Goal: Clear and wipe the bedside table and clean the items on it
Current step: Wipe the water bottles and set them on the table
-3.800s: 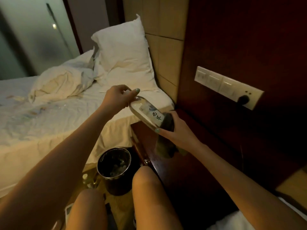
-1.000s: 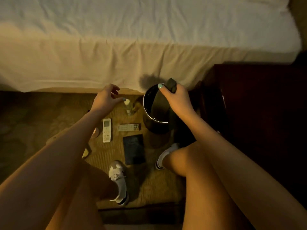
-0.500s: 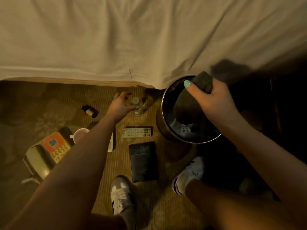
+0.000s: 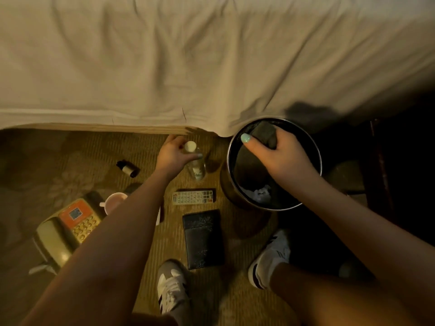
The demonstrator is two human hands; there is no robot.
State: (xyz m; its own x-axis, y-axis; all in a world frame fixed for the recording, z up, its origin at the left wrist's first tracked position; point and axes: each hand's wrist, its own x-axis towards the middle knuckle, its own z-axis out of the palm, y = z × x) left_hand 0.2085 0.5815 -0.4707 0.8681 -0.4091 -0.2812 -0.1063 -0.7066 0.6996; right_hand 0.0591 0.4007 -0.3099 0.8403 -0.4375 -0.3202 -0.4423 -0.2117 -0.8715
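Curled round the neck of a clear bottle, just under its pale cap, the left hand has its thumb laid across the near side and its fingers on the far side. The bottle stands upright over the carpet, close to the foot of the bed; whether its base touches the carpet cannot be told. The right hand grips a dark cloth, thumb stretched along its left side and fingers wrapped over its right, above the open mouth of a round metal bin that stands just right of the bottle. Some crumpled white paper lies in the bottom of the bin. Near the bottle, a pale remote control lies on the carpet, and nearer still lies a flat black folder. To the left of the left hand a small dark vial lies on its side. Farther left and nearer are a pink cup and a beige telephone with an orange panel. A white bed sheet hangs across the far side. At the far right only the dim wooden edge of the bedside table shows. The person's two white shoes stand on the carpet at the near side.
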